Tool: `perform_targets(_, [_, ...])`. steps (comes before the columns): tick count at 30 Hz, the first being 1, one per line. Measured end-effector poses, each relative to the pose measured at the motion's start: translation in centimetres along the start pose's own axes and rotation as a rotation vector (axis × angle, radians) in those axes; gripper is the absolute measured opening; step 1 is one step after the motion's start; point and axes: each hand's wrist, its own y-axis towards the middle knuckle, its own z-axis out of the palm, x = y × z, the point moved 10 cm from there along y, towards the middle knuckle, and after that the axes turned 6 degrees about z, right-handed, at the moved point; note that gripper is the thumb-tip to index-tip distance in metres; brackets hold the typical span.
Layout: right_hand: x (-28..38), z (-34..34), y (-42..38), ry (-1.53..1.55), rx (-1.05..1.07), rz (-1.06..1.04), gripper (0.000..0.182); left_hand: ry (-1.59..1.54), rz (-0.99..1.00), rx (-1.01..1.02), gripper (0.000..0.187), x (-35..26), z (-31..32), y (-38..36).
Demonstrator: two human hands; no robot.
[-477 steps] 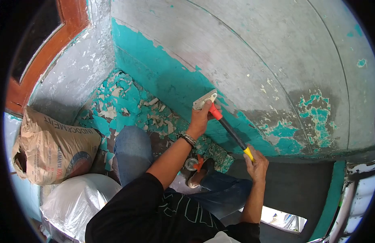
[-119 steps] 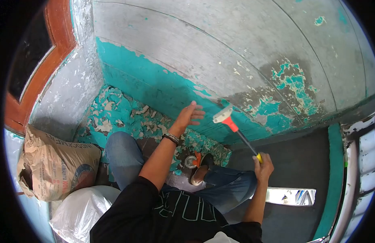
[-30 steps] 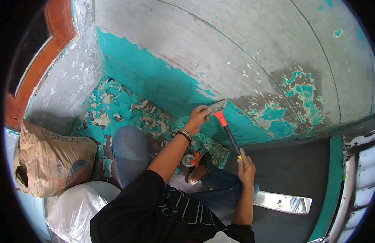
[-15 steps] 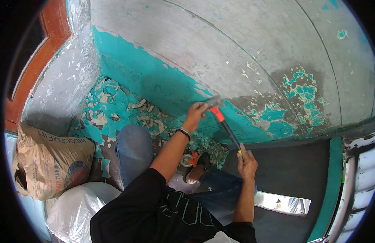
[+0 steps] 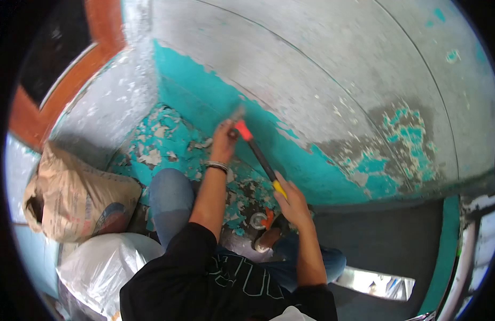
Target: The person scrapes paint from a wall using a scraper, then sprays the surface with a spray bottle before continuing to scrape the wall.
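A long-handled paint scraper with a red neck, black shaft and yellow section slants across the middle of the head view. My right hand is wrapped round its yellow rear part. Up at the front, my left hand is closed at the red neck, right by the blade. The metal blade is smeared by motion and overlaps the turquoise paint on the wall. Above that painted strip the wall is bare grey, with a ragged edge between them.
Peeled paint flakes cover the floor along the wall. A brown cement sack and a white plastic bag stand at the left. Near my foot lie a small round container and an orange-red object.
Both hands and the scraper have moved left along the wall, with the blade also slightly higher in view. The camera view has shifted a little as well.
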Motion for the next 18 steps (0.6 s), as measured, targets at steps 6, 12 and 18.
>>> perform_targets(6, [-6.4, -1.2, -7.5, 0.404, -0.064, 0.242, 0.046, -0.044, -0.251, 0.031, 0.026, 8.2, 2.0, -5.3])
perform_targets(12, [-3.7, -4.9, -9.4, 0.11, -0.278, 0.152, 0.045, 0.067, -0.331, 0.009, 0.046, 11.0, 8.0, -13.5])
perform_targets(18, [-0.2, -2.9, -5.0, 0.065, -0.275, 0.069, 0.046, 0.609, -0.059, 0.066, 0.066, 7.9, 11.3, -17.1])
